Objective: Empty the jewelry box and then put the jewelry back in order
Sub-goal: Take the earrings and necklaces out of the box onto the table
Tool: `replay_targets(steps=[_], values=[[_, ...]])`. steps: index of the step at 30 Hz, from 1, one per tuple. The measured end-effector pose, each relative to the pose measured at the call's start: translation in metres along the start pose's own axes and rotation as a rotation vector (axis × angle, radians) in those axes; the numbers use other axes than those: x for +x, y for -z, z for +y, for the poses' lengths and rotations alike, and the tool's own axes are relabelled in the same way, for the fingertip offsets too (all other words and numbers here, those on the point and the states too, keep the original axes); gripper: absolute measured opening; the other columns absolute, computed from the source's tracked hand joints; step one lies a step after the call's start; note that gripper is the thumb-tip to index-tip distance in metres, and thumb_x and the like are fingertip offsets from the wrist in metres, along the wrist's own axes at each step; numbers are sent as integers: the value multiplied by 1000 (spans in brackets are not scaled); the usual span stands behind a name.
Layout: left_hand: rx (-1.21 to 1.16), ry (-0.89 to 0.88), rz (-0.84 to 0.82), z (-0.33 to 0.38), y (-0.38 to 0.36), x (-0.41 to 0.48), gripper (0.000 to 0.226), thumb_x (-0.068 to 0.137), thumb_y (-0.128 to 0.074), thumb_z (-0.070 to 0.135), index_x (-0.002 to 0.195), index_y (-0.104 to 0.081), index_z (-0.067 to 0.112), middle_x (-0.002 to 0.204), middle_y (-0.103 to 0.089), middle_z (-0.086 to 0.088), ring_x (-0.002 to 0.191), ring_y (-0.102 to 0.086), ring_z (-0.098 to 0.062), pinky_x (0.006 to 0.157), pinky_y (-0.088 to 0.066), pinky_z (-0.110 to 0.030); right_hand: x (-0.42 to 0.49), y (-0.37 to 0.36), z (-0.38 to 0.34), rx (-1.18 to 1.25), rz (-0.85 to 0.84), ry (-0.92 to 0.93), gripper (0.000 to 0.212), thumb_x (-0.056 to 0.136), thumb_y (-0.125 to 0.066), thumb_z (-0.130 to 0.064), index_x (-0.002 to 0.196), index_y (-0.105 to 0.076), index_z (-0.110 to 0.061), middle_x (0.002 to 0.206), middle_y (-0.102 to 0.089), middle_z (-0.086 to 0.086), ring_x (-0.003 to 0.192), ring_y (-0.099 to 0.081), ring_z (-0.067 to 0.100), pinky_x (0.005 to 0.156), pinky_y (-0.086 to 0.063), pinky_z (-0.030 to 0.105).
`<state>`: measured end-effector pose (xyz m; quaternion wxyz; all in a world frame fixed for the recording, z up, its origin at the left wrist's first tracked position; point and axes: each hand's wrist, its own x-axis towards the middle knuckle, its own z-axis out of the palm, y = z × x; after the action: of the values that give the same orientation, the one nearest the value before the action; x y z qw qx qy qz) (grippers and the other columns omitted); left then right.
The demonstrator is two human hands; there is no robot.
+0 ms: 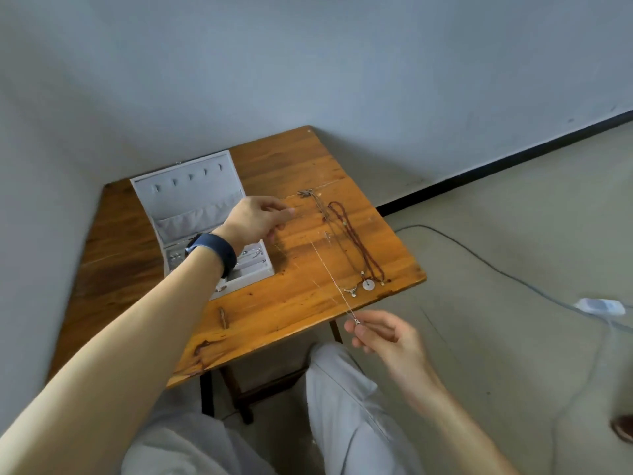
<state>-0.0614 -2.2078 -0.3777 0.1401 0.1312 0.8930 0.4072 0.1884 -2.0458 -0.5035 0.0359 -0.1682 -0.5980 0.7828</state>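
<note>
**Fine chain stretched between both hands, box open beside the left wrist**

I see the jewelry box (pixel 255 269) lying open just under and behind my left wrist. Its raised lid (pixel 186 197) carries a row of small hooks above a gathered pocket. The pale tray holds a few small silver pieces in its compartments; the forearm and the dark wristband (pixel 215 252) cover much of it, so I cannot sort them.

My left hand (pixel 255 217) reaches over the worktop (pixel 294 313) with its fingers curled, holding the far end of the thin silver chain (pixel 334 281). My right hand (pixel 383 334) pinches the chain's small pendant (pixel 356 321) between thumb and fingertips. The chain runs taut between the two hands, above the wood.

Just past the left fingertips, towards the right hand, two necklaces lie stretched out side by side. One is a red-brown bead necklace (pixel 356 241) ending by a white ring pendant (pixel 368 285). The other is a silver necklace (pixel 323 214), with a silver pendant beside the ring. Both pendants sit close to the worktop's near edge.

The right hand hangs off that edge, over the floor (pixel 496 234) and above my knee (pixel 337 378). Bare wood lies below the left forearm. To the right of the right hand, a cable (pixel 479 255) runs across the floor to a white adapter (pixel 599 306).
</note>
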Motion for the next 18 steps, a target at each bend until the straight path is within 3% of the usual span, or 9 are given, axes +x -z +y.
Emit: replay_targets(steps=[4, 8, 13, 18], values=[[92, -40, -140, 27, -31, 29, 20, 85, -75, 44, 91, -75, 25, 65, -68, 10, 48, -56, -1, 50, -45, -16, -1, 23, 1, 16, 100, -9, 19, 92, -70, -12, 110, -70, -19, 101, -78, 1, 88, -74, 18, 75, -55, 20], [185, -116, -250, 54, -61, 52, 18, 87, -73, 47, 89, -75, 30, 78, -73, 7, 70, -65, -6, 62, -46, -22, 6, 45, -2, 8, 190, -7, 15, 93, -70, -13, 106, -72, -22, 100, -78, -2, 87, -73, 16, 74, -55, 21], [110, -117, -189, 68, -91, 78, 16, 91, -69, 45, 91, -70, 29, 78, -71, 3, 52, -61, 2, 43, -41, -13, 17, 59, -5, 34, 290, 22, 16, 93, -68, -12, 101, -73, -24, 99, -78, -2, 86, -73, 15, 73, -54, 17], [9, -103, -126, 67, -112, 96, 14, 92, -69, 43, 89, -68, 29, 80, -68, 2, 51, -62, -2, 40, -41, -13, 32, 62, -8, 81, 355, 20, 15, 90, -69, -10, 99, -74, -21, 96, -78, -2, 84, -73, 15, 73, -53, 13]])
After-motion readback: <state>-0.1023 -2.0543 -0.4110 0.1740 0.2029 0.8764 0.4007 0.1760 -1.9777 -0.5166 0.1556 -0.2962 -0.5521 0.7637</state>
